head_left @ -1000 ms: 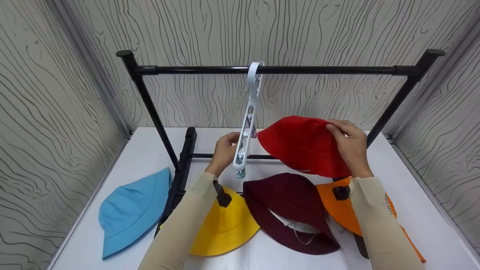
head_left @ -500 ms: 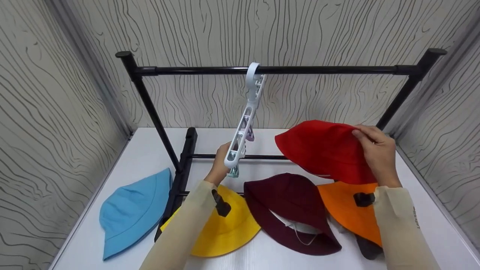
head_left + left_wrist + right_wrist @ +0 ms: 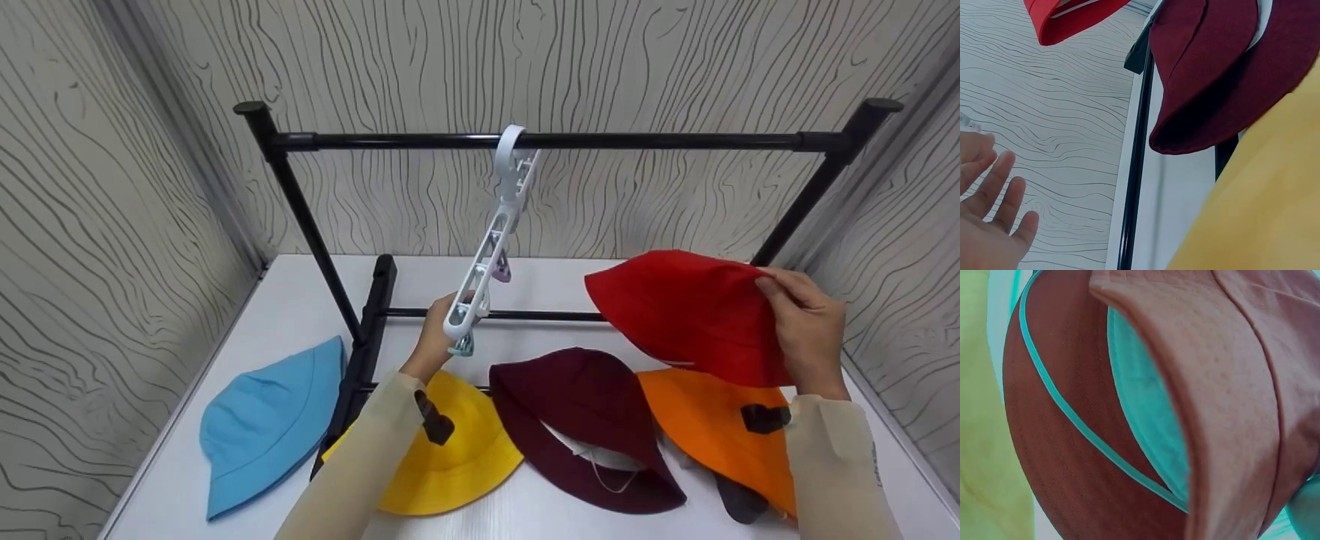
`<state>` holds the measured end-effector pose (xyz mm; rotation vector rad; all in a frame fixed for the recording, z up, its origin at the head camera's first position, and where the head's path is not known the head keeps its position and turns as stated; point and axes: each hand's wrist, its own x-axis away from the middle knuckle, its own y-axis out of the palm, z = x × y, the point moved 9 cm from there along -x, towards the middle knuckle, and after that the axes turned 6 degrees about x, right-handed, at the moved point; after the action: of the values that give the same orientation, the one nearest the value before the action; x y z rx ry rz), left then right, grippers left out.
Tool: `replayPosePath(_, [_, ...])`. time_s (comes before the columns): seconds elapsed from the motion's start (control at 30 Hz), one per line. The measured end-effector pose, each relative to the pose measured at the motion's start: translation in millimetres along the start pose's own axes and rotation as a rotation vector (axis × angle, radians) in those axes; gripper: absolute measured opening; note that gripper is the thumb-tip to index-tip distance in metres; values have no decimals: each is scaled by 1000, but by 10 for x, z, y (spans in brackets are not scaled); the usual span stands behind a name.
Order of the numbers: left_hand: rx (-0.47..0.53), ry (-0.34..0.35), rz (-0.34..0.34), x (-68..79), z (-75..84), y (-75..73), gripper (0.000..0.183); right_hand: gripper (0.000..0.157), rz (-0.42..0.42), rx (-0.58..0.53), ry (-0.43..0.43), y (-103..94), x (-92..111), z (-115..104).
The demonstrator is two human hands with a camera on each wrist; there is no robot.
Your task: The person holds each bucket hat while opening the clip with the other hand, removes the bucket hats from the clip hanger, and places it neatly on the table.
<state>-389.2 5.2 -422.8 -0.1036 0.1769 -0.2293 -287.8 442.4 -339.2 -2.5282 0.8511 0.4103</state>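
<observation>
My right hand (image 3: 810,322) pinches the crown edge of a red bucket hat (image 3: 690,315) in the air at the right. My left hand (image 3: 435,337) is at the near end of a white clip hanger (image 3: 487,262), partly hidden behind it; its thumb and forefinger seem to grip it. In the left wrist view, the other fingers (image 3: 1008,202) are spread out. The hanger hooks over the black rail (image 3: 660,141); small purple and teal clips hang beneath it. Below lies a maroon bucket hat (image 3: 585,397) with white lining and cord, large in the right wrist view.
A yellow hat (image 3: 465,465) lies beneath my left forearm. At the left is a light blue hat (image 3: 270,420), and at the right an orange hat (image 3: 712,427) under my right arm. The rack's uprights (image 3: 307,217) stand either side, before patterned walls.
The red hat has moved right and slightly down in my right hand, away from the hanger. The hanger's near end has swung left, with my left hand shifting slightly left and down.
</observation>
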Motion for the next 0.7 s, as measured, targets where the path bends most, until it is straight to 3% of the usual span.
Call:
replayPosePath(0.1, [-7,18,3,26,-4,-14,24,26,26,-44,0,-70,-2,65])
replayPosePath(0.23, [27,-13,25,49,-59,-39,30,26,61,-140,28,-149,-24,212])
replayPosePath(0.47, [-9,-20,30,66,-80,-49,20,30,120,-284,167,-295,-16,509])
replayPosePath(0.7, [-26,-53,27,77,-157,-53,34,28,220,-425,139,-413,-27,736])
